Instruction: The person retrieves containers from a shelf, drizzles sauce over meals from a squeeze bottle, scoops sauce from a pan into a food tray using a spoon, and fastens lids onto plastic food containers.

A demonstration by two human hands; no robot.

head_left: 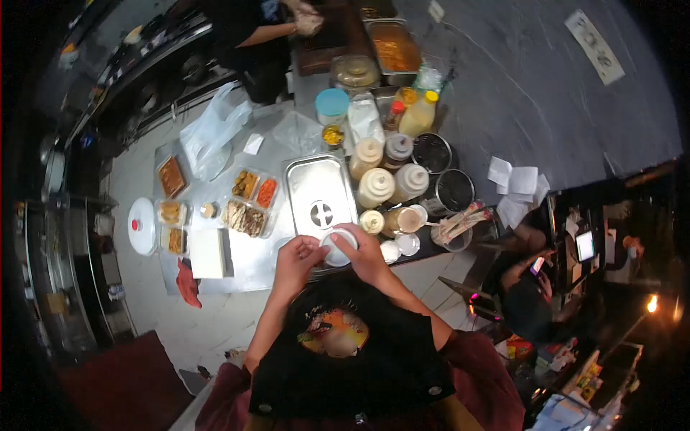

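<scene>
Both my hands meet at the table's front edge, holding a round white lid or small tub (339,248) between them. My left hand (298,260) grips its left side, and my right hand (361,255) has its thumb across the top right. Just beyond lies a steel pan lid (320,188) with a recessed handle. To its left is a clear compartment tray (246,218) with meat, orange pieces and red food. Small white lids (407,245) lie right of my right hand, below several squeeze bottles (376,188).
A white plastic bag (214,136), a white box (208,253) and a round white lid (142,226) are on the left. Black containers (454,190) and a cup of wrapped sticks (453,233) stand right. Another person's hand (307,20) shows at the top.
</scene>
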